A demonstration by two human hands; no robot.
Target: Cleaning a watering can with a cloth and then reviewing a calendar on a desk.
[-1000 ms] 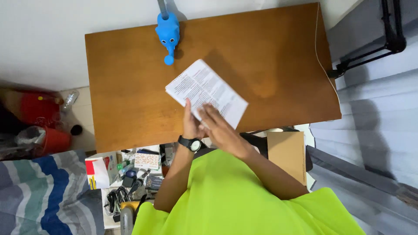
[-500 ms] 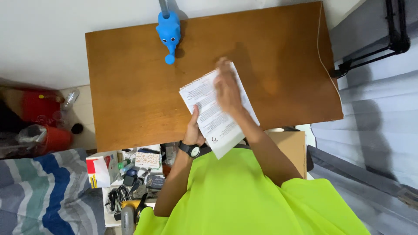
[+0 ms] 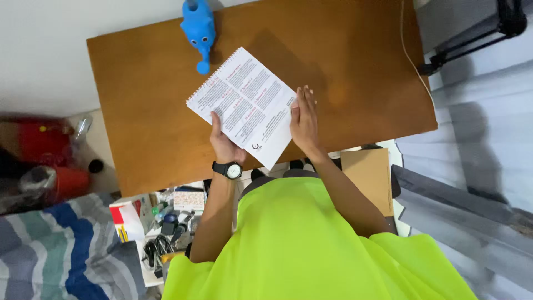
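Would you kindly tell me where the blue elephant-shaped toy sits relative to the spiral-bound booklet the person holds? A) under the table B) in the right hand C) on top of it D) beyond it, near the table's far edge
D: the blue elephant toy stands on the wooden table beyond the booklet, apart from it.

Below left grip [image 3: 225, 145]: small white carton with red and yellow panels [image 3: 127, 220], small patterned box [image 3: 189, 200]. Below right grip [image 3: 304, 122]: plain brown cardboard box [image 3: 366, 178].
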